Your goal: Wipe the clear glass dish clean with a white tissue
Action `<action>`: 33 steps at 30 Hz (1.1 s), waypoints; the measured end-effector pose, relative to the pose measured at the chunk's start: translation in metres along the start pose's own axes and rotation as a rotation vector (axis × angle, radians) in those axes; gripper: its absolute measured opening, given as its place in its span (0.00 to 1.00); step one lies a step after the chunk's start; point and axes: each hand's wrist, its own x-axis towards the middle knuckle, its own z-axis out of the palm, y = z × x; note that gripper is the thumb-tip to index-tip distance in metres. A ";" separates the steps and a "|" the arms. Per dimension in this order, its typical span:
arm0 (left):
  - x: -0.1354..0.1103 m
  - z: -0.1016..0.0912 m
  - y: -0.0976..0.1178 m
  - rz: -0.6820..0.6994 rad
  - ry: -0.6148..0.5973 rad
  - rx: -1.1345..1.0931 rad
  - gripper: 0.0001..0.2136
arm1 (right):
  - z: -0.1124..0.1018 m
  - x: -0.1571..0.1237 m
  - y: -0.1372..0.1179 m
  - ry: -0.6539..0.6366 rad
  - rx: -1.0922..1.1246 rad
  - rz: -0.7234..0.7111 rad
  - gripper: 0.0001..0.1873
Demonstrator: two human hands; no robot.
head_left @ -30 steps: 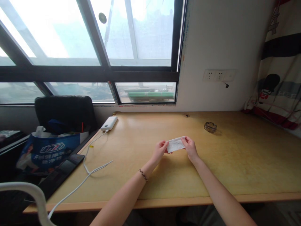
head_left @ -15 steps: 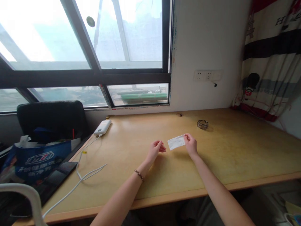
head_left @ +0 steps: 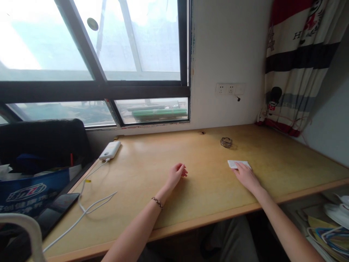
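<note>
A small white folded paper [head_left: 235,164] lies flat on the wooden desk [head_left: 207,196], right of centre. My right hand [head_left: 244,174] rests over its near edge with the fingers stretched flat on it. My left hand [head_left: 176,174] hovers just above the desk near the middle, fingers loosely curled and apart, holding nothing. A beaded bracelet sits on that wrist.
A dark wire ring [head_left: 226,142] lies behind the paper. A white power bank [head_left: 109,150] with a white cable [head_left: 89,207] sits at the left back. A black chair [head_left: 43,145] and blue bag [head_left: 29,187] stand left; a striped curtain [head_left: 297,65] hangs right.
My left hand let go of the paper. My right hand carried it to the right and laid it flat on the desk. The view has swung to the right.
</note>
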 end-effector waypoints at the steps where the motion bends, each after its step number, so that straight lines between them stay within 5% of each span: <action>1: 0.000 0.000 0.000 0.006 -0.002 0.008 0.16 | 0.004 -0.004 -0.009 -0.032 -0.007 -0.010 0.25; 5: 0.000 -0.001 0.001 0.027 -0.007 0.030 0.16 | 0.012 -0.007 -0.026 -0.053 -0.047 -0.002 0.25; 12: 0.002 -0.001 -0.005 0.092 -0.029 0.129 0.17 | 0.013 0.017 -0.010 -0.058 -0.031 -0.076 0.23; 15: -0.002 0.000 -0.003 0.106 -0.043 0.157 0.17 | 0.013 0.025 -0.022 0.000 0.006 -0.093 0.22; 20: -0.005 0.005 0.001 0.108 -0.039 0.067 0.19 | 0.001 0.026 -0.120 0.099 0.384 -0.287 0.22; 26: -0.001 0.002 -0.006 0.243 0.013 -0.241 0.22 | 0.003 0.014 -0.252 -0.046 1.026 -0.439 0.27; 33: 0.001 0.002 -0.009 0.197 0.022 -0.236 0.23 | 0.021 0.015 -0.267 -0.116 1.308 -0.404 0.26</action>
